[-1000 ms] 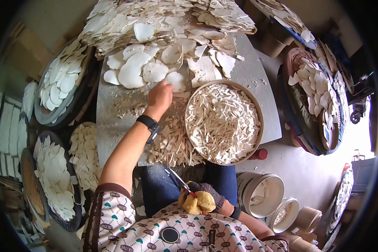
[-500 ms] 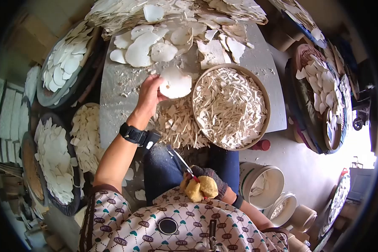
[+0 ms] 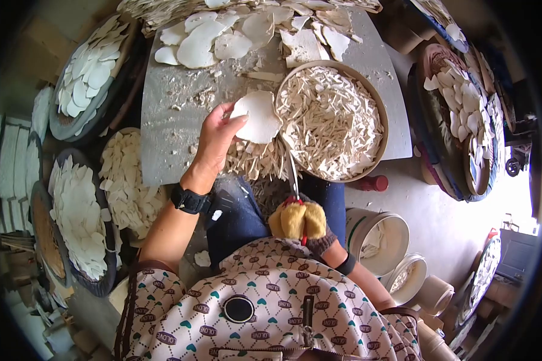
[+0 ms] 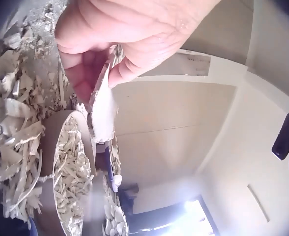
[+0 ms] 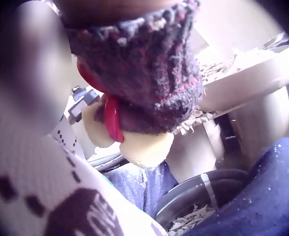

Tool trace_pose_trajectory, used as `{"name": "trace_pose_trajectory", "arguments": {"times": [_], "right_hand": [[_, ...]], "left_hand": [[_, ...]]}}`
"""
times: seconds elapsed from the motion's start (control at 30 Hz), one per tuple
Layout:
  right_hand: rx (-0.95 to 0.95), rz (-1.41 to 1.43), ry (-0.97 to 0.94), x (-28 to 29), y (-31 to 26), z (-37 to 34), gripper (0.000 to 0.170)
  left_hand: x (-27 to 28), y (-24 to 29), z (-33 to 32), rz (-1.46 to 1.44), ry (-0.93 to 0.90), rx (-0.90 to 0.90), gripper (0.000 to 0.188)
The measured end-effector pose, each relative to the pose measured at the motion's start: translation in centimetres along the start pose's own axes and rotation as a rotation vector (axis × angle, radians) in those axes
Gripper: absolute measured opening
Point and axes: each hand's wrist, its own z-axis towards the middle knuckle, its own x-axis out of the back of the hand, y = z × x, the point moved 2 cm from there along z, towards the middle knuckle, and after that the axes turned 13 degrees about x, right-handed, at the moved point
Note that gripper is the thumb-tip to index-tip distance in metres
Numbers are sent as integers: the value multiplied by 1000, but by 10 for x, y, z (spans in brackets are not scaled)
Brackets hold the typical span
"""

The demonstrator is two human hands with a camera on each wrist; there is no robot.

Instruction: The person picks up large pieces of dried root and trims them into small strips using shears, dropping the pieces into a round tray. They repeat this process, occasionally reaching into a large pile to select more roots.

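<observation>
In the head view my bare left hand [image 3: 215, 137] pinches a thin white slice [image 3: 258, 117] between thumb and fingers, just left of a round tray [image 3: 384, 135] of cut strips. Seen from the left wrist, the slice [image 4: 104, 110] stands edge-on below the thumb of the left hand [image 4: 120, 34]. My gloved right hand [image 3: 301, 222], with yellow padding on it, grips red-handled scissors [image 3: 293, 175]; their blades point up toward the slice's lower right. From the right wrist, a red handle loop [image 5: 113, 118] circles padded fingers of the right hand [image 5: 139, 88].
Loose strips [image 3: 256, 161] lie at the table's near edge. Whole slices [image 3: 199, 45] spread across the back of the metal table [image 3: 162, 120]. Baskets of slices [image 3: 78, 216] stand at the left, others at the right. A white bucket [image 3: 397, 240] and a red object [image 3: 373, 183] are below right.
The left hand has lifted a slice from the table and brought it back beside the tray. My right hand has raised the scissors from the lap, and their blades have swung to point upward.
</observation>
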Motion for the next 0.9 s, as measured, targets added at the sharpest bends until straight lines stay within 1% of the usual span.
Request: {"name": "trace_pose_trajectory", "arguments": {"times": [0.03, 0.1, 0.13, 0.17, 0.2, 0.27, 0.3, 0.33, 0.4, 0.43, 0.47, 0.5, 0.53, 0.57, 0.6, 0.63, 0.67, 0.73, 0.77, 0.83, 0.9], "right_hand": [[-6, 119, -30, 0, 2, 2, 26], [-79, 226, 33, -1, 0, 11, 26], [15, 95, -97, 0, 1, 15, 25], [58, 5, -68, 0, 0, 14, 22], [99, -86, -39, -4, -1, 13, 21], [108, -218, 2, 3, -4, 13, 18], [113, -286, 18, 5, -6, 15, 17], [157, -532, -37, 0, -8, 15, 17], [264, -1037, -158, -15, -13, 17, 16], [238, -943, -158, -16, -15, 19, 16], [212, -849, -155, -17, -16, 20, 16], [208, -897, -163, -17, -16, 21, 16], [172, -699, -204, -19, -17, 22, 16], [123, -504, -236, -21, -18, 23, 17], [131, -512, -150, -17, -16, 23, 14], [201, -841, -182, -16, -16, 22, 13], [246, -1013, -211, -16, -18, 23, 12], [334, -1207, -299, -19, -19, 28, 11], [365, -1252, -323, -20, -19, 30, 10], [267, -1043, -266, -29, -16, 27, 11], [83, -633, -138, -36, -11, 26, 13]], "left_hand": [[1, -4, -3, -48, -23, 51, 39], [-3, -11, -11, -94, -44, 48, 42], [-6, -15, -15, -118, -57, 46, 44], [-8, -20, -18, -130, -93, 56, 48], [-11, -24, -21, -106, -81, 46, 49], [-16, -31, -28, -57, -57, 25, 49], [-19, -33, -30, 56, -67, -1, 50], [-23, -36, -32, 77, -69, -50, 51], [-24, -44, -29, 208, -80, -94, 52], [-27, -42, -32, 183, -77, -22, 52], [-30, -39, -34, 171, -102, -20, 52], [-32, -39, -33, 148, -98, -52, 51], [-32, -41, -32, 124, -92, -82, 51], [-32, -45, -30, 99, -43, -121, 50], [-33, -49, -28, 74, 8, -159, 50], [-33, -53, -27, 48, 60, -197, 50], [-33, -55, -27, 87, 113, -175, 49], [-37, -54, -29, 0, 74, -196, 48], [-38, -52, -28, -17, 62, -187, 48], [-37, -50, -31, -52, 49, -156, 47], [-31, -51, -30, -54, 15, -133, 47]]}}
